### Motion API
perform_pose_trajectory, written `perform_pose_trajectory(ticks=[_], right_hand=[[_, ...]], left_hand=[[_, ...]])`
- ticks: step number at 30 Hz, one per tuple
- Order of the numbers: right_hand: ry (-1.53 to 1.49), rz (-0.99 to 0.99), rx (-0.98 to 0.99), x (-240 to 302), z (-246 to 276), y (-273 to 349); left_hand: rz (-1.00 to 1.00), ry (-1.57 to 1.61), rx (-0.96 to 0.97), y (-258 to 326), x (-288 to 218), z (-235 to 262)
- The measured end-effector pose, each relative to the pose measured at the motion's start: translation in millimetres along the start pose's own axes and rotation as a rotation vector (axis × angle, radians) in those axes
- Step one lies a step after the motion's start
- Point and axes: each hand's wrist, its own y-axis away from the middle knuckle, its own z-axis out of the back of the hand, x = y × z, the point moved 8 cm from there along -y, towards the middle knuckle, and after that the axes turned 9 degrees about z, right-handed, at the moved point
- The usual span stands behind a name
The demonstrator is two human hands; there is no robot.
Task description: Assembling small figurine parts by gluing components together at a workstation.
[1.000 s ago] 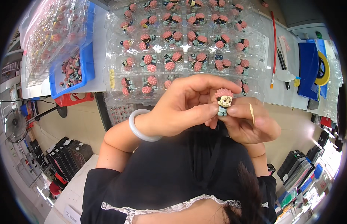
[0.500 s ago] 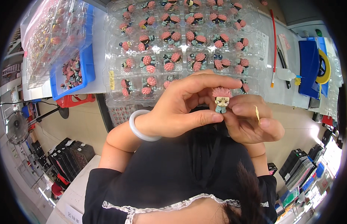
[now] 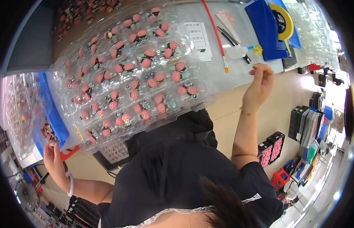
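Observation:
My left hand (image 3: 54, 161), with a white bangle at its wrist, reaches to the front of a blue bin (image 3: 57, 114) at the far left. A small figurine (image 3: 52, 144) is pinched at its fingertips, just by the loose figurines (image 3: 46, 131) in the bin. On the other side, my right hand (image 3: 259, 88) is raised beyond the table's front edge, below the blue tape dispenser. Its fingers are curled together; whatever they may hold is too small to make out. Between the hands lies a clear plastic tray (image 3: 201, 89) of pink-haired figurines, several in its compartments.
A red-handled brush (image 3: 218, 34), dark pens (image 3: 228, 36), a small clear bottle (image 3: 236, 52) and a printed sheet (image 3: 198, 40) lie right of the tray. The blue tape dispenser (image 3: 262, 28) stands farther right. Stacked clear trays (image 3: 21, 110) rise beside the blue bin.
My hands have parted: the left moved far left to the bin with the figurine, the right moved out to the right. The view has turned, so the tray appears tilted and farther left.

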Motion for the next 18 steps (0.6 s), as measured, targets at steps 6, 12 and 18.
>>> perform_pose_trajectory(ticks=[6,12,18], right_hand=[[0.272,-0.203,-0.055,-94,47,-44],[0.816,-0.069,0.036,-94,26,-65],[0.955,-0.018,0.169,-107,38,-78]], left_hand=[[0.193,-0.571,-0.287,-19,27,19],[-0.003,-0.164,-0.234,-9,-1,12],[-0.189,-0.174,-0.264,13,-69,-30]])
